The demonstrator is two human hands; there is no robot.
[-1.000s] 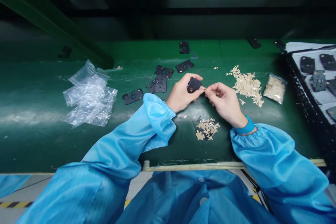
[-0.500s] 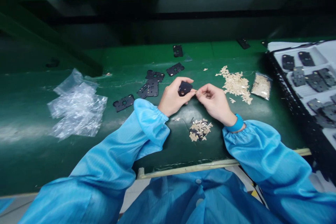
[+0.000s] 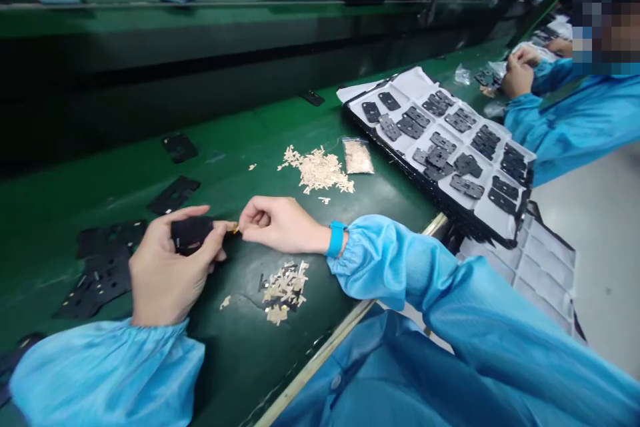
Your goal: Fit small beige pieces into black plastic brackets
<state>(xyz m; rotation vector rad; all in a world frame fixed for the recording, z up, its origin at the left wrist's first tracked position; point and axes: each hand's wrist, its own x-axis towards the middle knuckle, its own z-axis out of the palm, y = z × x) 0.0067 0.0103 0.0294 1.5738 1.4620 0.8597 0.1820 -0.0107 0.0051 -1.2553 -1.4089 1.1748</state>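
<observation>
One flat black plastic plate [image 3: 188, 236] gripped in left hand [image 3: 163, 273], seemingly unfinished; right hand [image 3: 280, 225] pinching tiny amber sliver [image 3: 236, 229]. Loose black plates [image 3: 111, 275] look pending; white-lined black tray [image 3: 416, 85] well stocked.

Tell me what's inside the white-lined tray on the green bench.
The tray holds flat dark plates in separate compartments, several overlapping. Covered parts of the lower plates, and whatever lies directly beneath the plates, can't be seen.
</observation>
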